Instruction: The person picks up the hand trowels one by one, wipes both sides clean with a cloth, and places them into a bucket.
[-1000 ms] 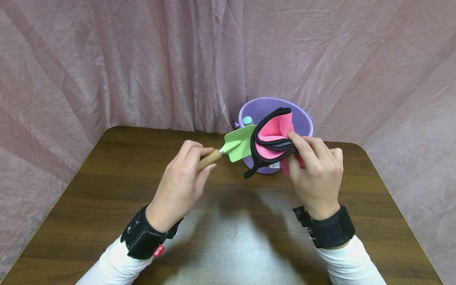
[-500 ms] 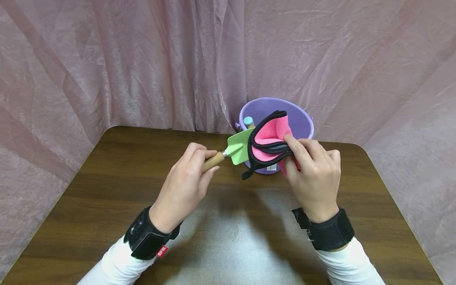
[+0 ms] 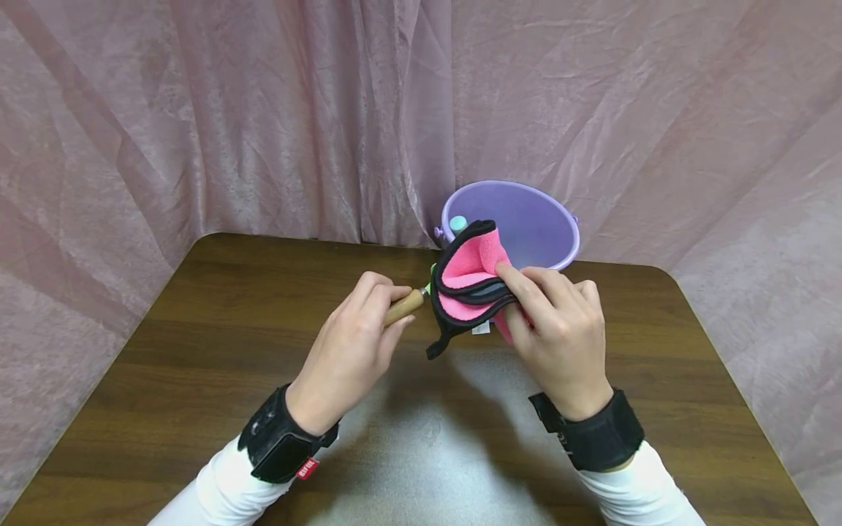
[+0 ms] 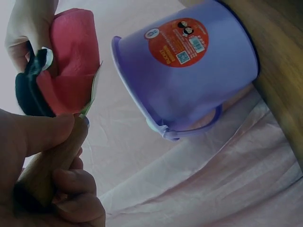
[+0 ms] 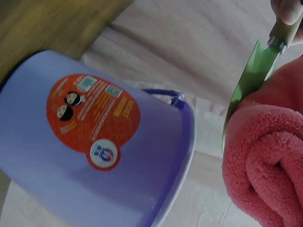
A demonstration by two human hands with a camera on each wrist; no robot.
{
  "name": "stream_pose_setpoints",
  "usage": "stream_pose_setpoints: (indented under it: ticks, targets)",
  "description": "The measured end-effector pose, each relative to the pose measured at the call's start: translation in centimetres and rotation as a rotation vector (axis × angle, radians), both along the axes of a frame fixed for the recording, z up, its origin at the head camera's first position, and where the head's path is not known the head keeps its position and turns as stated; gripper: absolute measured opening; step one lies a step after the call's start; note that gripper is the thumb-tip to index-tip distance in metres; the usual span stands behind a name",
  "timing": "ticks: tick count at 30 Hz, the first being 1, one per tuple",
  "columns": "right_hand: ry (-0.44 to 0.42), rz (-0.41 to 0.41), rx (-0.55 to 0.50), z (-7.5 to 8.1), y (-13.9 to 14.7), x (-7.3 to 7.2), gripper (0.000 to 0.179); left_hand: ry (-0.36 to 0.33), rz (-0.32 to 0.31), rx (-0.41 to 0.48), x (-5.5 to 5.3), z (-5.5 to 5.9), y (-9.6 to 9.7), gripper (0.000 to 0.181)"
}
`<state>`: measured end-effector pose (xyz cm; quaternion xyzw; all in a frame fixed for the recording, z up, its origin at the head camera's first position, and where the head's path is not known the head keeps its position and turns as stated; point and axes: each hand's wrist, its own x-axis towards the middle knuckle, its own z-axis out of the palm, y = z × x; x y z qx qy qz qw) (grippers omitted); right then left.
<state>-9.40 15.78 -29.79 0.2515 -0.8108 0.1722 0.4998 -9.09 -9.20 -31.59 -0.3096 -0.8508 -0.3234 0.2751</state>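
My left hand (image 3: 351, 340) grips the wooden handle of a small trowel (image 3: 404, 307), its thumb along the handle in the left wrist view. The trowel's green blade (image 5: 255, 71) stands edge-on against a folded pink cloth (image 3: 470, 264) with black edging and a loop. In the head view the cloth hides nearly all of the blade. My right hand (image 3: 555, 332) pinches the cloth between thumb and fingers, bunched into soft folds. Both hands are raised above the table, on the near side of a purple bucket (image 3: 549, 226).
The bucket stands at the table's back edge, with an orange label (image 4: 177, 42) and a side handle (image 4: 208, 125). A light-teal rounded end (image 3: 457, 223) shows inside its left rim. Behind the brown wooden table (image 3: 197, 351) hangs a pink curtain (image 3: 296, 109).
My right hand has brought the cloth left and nearer to me, over the trowel blade, which showed beside it before. My left hand has shifted slightly right and nearer with the trowel.
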Motion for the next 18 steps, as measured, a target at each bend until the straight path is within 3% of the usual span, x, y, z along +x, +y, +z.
stream_pose_setpoints:
  ticks: [18]
  targets:
    - [-0.130, 0.297, -0.040, -0.05, -0.39, 0.13, 0.036, 0.006, -0.008, -0.015, 0.03, 0.12, 0.06, 0.029]
